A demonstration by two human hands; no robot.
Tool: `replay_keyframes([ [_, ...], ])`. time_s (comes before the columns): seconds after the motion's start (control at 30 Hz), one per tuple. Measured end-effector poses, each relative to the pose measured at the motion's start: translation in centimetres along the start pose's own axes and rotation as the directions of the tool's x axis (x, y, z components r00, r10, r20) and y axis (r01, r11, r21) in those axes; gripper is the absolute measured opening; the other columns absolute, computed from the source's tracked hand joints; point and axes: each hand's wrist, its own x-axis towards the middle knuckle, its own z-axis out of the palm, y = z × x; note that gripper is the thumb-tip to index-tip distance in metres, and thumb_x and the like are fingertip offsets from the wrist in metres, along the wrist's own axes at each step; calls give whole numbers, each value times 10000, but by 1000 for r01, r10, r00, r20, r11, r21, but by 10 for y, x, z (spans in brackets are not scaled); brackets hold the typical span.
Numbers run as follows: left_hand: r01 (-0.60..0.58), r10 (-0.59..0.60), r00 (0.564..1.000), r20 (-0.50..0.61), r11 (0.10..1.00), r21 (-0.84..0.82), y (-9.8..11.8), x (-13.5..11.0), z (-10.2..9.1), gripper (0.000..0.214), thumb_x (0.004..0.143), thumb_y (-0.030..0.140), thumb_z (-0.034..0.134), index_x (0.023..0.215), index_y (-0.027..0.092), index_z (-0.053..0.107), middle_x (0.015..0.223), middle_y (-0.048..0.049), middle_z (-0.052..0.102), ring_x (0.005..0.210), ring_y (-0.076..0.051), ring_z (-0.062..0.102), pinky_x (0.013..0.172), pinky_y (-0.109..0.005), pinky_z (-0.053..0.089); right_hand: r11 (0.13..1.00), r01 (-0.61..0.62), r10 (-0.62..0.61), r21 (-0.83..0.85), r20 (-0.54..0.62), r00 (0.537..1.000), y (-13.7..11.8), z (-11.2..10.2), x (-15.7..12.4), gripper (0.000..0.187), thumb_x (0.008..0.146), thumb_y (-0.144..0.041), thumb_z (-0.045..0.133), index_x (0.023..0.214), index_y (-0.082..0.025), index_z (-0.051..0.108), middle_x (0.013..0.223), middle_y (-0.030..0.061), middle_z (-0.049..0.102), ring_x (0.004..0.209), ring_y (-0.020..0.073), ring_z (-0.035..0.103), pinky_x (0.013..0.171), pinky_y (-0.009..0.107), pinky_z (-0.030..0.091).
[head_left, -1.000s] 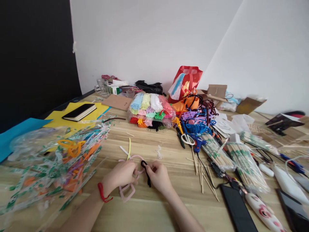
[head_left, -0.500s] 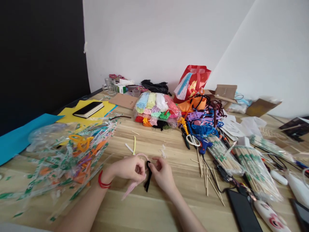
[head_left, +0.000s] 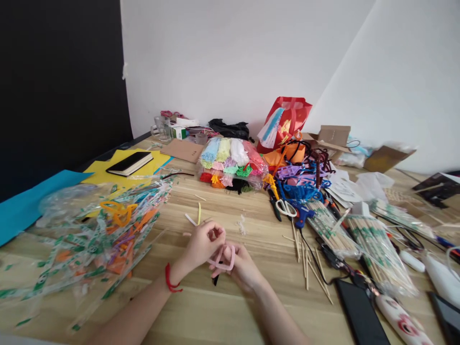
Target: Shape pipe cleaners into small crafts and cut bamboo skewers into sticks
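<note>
My left hand [head_left: 201, 243], with a red cord at its wrist, is pinched on a pink pipe-cleaner shape [head_left: 223, 258] held just above the wooden table [head_left: 230, 311]. Right beside it, my right hand [head_left: 243, 268] is closed on the same pink shape from below. A black pipe cleaner [head_left: 215, 280] pokes out under the two hands; which hand holds it is hidden. A yellow pipe-cleaner piece [head_left: 199, 213] and a white piece [head_left: 190, 219] lie on the table just beyond my hands.
A heap of clear printed bags with orange shapes [head_left: 104, 235] lies left. A pack of coloured pipe cleaners [head_left: 232, 163] sits behind, scissors [head_left: 282, 208], a glue gun [head_left: 302, 215] and bundles of wooden sticks [head_left: 359, 235] to the right. A phone [head_left: 359, 311] lies front right.
The pink shape has been lifted off the table and turned between both hands. The black pipe cleaner has dropped below the hands. My left hand moved right and up.
</note>
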Motion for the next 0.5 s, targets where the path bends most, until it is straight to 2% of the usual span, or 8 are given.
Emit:
replay_keyframes([
  [0.1, -70, 84, 993, -79, 984, 165, 1, -4, 2, 54, 713, 185, 507, 671, 177, 539, 672, 10, 565, 600, -106, 512, 559, -208, 413, 993, -28, 24, 117, 31, 999, 0, -3, 1, 435, 642, -509, 725, 786, -113, 618, 699, 58, 614, 659, 176, 621, 564, 307, 528],
  [0.2, -76, 100, 990, -103, 974, 212, -1, -5, 2, 43, 734, 198, 511, 696, 185, 526, 664, 15, 572, 599, -109, 519, 575, -216, 417, 992, -67, 66, 111, 9, 998, 0, -4, 2, 385, 631, -418, 764, 815, -108, 627, 703, 53, 614, 646, 156, 612, 560, 284, 524],
  [0.27, -63, 75, 995, -71, 986, 157, -3, -5, 3, 66, 760, 221, 502, 708, 185, 518, 649, 19, 566, 593, -110, 526, 578, -218, 423, 992, -101, 104, 80, -30, 994, -1, -3, 2, 355, 607, -362, 787, 802, -107, 636, 705, 45, 614, 584, 120, 586, 534, 250, 504],
  [0.33, -26, 26, 1000, -11, 999, 29, -4, -3, 2, 100, 789, 255, 489, 725, 182, 508, 650, 20, 565, 598, -112, 541, 585, -220, 437, 992, -115, 117, 48, -57, 991, -2, -2, 2, 333, 581, -334, 798, 771, -108, 644, 710, 42, 618, 541, 96, 559, 519, 231, 479],
  [0.43, 66, -50, 993, 103, 986, -153, -2, -1, -3, 193, 830, 352, 471, 778, 172, 519, 698, 5, 580, 643, -127, 565, 602, -231, 462, 997, -68, 64, -34, -108, 992, -1, -4, 4, 289, 619, -357, 744, 746, -114, 653, 676, 35, 619, 513, 89, 530, 490, 217, 435],
  [0.5, 101, -70, 980, 188, 982, -158, 2, -2, -6, 261, 825, 415, 492, 879, 167, 553, 757, -14, 602, 688, -144, 578, 619, -246, 472, 991, -26, 0, -131, -194, 981, 4, -9, 7, 273, 676, -395, 666, 706, -125, 644, 583, 9, 584, 458, 84, 481, 436, 205, 376],
])
